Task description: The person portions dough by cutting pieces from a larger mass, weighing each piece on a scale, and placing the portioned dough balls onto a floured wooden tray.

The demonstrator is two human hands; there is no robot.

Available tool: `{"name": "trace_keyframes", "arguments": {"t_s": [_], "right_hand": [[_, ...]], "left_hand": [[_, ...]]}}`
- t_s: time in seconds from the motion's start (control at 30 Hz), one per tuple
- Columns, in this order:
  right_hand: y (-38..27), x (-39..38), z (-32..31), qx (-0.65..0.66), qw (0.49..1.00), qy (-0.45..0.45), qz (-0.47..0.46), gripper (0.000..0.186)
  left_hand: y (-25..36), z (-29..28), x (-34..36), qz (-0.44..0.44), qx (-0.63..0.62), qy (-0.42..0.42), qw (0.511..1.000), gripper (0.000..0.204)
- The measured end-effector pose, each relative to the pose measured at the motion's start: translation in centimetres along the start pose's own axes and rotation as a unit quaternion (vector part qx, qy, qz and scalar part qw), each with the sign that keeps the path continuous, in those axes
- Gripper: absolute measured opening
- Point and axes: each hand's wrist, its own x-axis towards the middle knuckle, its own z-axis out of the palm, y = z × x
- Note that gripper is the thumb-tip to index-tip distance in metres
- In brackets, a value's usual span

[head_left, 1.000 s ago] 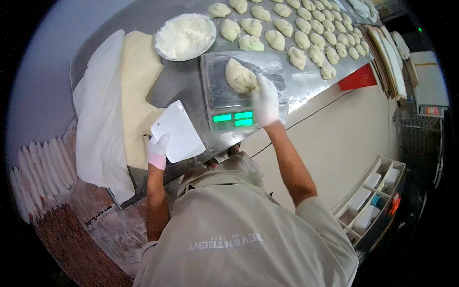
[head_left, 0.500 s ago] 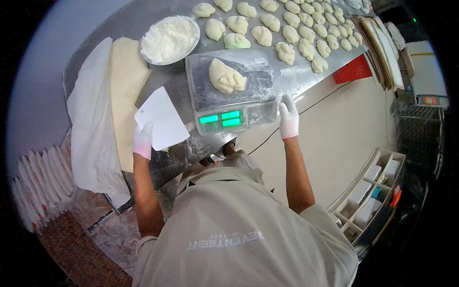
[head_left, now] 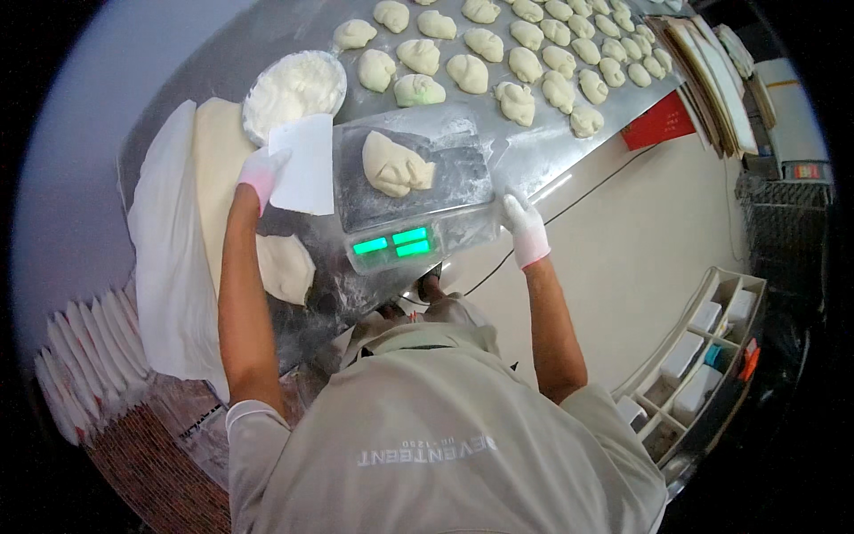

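My left hand [head_left: 261, 173], in a white glove with a pink cuff, grips a flat white dough scraper [head_left: 303, 169]. The scraper's upper edge overlaps the near rim of a bowl of flour [head_left: 299, 87]. Beneath my left forearm lies a long slab of dough [head_left: 206, 169], partly under a white cloth [head_left: 169, 258]; a dough flap [head_left: 286, 269] shows right of the forearm. A dough piece [head_left: 396, 165] rests on the plate of a digital scale [head_left: 454, 169] with lit green displays. My gloved right hand [head_left: 525, 228] is at the scale's right corner, fingers loosely extended, holding nothing visible.
Rows of shaped dough pieces [head_left: 485, 44] cover the far part of the metal table [head_left: 543, 160]. A red box [head_left: 658, 122] and upright boards [head_left: 707, 76] stand beyond its right edge. A divided container [head_left: 685, 365] stands at right, stacked white bags [head_left: 93, 356] at lower left.
My left hand has carried the scraper up and away from me to the flour bowl, uncovering the dough flap. My right hand stays by the scale's corner. The whole view has shifted slightly.
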Motion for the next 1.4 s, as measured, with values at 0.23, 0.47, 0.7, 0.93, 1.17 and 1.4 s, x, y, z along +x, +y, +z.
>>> {"name": "trace_keyframes", "arguments": {"t_s": [0.23,0.47,0.7,0.93,1.17,1.4], "right_hand": [[-2.1,-0.3,2.5,0.094,0.995,-0.022,-0.018,0.06],[-1.2,0.7,-3.6,0.299,0.944,0.136,-0.031,0.04],[-5.7,9.6,-10.4,0.202,0.968,0.109,-0.104,0.049],[-4.1,5.6,-2.0,0.062,0.951,0.275,-0.123,0.046],[1.9,-2.8,19.8,-0.18,0.959,-0.133,-0.176,0.039],[5.3,-3.9,37.3,-0.322,0.891,-0.23,-0.222,0.05]], "left_hand": [[6.4,19.5,5.5,0.262,0.063,-0.069,0.961,0.027],[17.9,15.5,-0.5,0.127,-0.053,0.005,0.99,0.025],[12.7,6.6,-4.6,-0.077,-0.321,0.219,0.918,0.025],[-4.8,2.2,-14.9,-0.243,-0.344,0.375,0.826,0.029],[-14.3,-0.5,-22.4,-0.303,-0.299,0.251,0.869,0.031],[-15.9,-0.6,-19.3,-0.163,-0.033,0.064,0.984,0.031]]}}
